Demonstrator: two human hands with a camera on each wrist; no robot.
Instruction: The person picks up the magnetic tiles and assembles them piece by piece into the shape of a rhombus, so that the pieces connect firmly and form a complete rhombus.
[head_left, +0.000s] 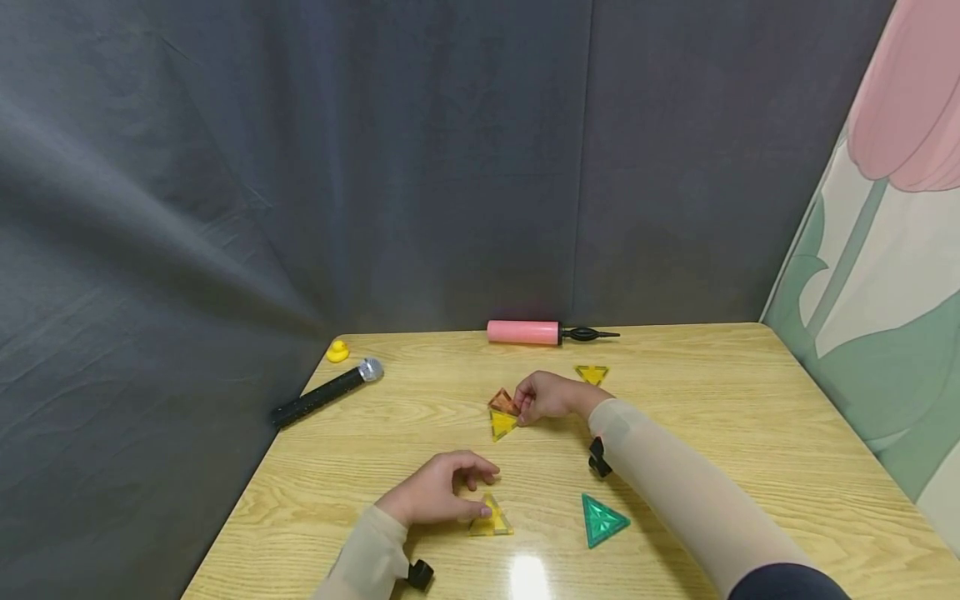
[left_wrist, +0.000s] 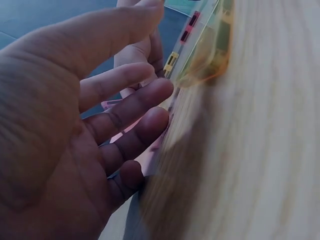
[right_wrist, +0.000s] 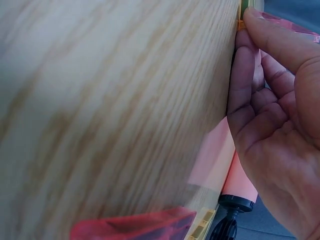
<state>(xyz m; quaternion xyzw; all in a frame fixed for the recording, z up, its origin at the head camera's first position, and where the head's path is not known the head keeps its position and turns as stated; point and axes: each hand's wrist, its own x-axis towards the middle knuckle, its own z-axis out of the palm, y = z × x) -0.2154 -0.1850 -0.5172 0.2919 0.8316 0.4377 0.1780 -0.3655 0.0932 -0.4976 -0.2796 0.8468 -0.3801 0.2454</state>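
My right hand point(head_left: 547, 395) pinches the right corner of a yellow triangular tile point(head_left: 502, 424) with thumb and index finger. An orange-red triangular tile point(head_left: 500, 402) lies against that tile's far edge. In the right wrist view, the pinched yellow tile point(right_wrist: 241, 24) shows only a sliver at my fingertips. My left hand point(head_left: 442, 490) hovers low over the table, fingers loosely bent and spread. Its thumb is over another yellow triangular tile point(head_left: 497, 524); whether they touch I cannot tell. The left wrist view shows this tile point(left_wrist: 220, 52) beside the fingers, not between them.
A green triangular tile point(head_left: 602, 520) lies near my right forearm, a yellow one point(head_left: 592, 374) beyond that hand. A red tile point(right_wrist: 135, 226) appears in the right wrist view. Farther back are a pink hand pump point(head_left: 523, 332), a microphone point(head_left: 327, 393) and a rubber duck point(head_left: 337, 351).
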